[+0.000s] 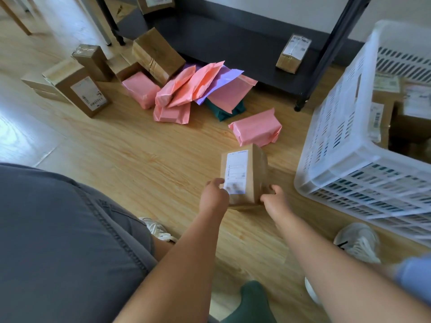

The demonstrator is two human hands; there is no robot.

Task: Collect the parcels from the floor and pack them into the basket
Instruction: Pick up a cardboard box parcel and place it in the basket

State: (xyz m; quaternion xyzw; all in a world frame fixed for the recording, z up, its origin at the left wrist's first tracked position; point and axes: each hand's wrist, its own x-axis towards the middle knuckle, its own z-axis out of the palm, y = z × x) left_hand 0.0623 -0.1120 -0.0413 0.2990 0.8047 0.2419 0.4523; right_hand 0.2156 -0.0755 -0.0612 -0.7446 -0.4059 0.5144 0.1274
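Observation:
A brown cardboard parcel [251,169] with a white label stands on the wooden floor in front of me. My left hand [213,194] grips its near left edge, fingers curled over the label. My right hand [275,198] holds its near right side. The white plastic basket [345,127] sits tilted just to the right, with several brown parcels inside. A pink parcel [255,130] lies just beyond the held box. Further back is a heap of pink, purple and green bags [198,89] and several brown boxes [79,87].
A dark shelf rack [326,47] stands at the back, with a small brown box [292,53] on its lowest shelf. My knee in grey cloth fills the lower left. My shoes [359,241] rest on the floor near the basket. A green bag [251,301] lies at the bottom.

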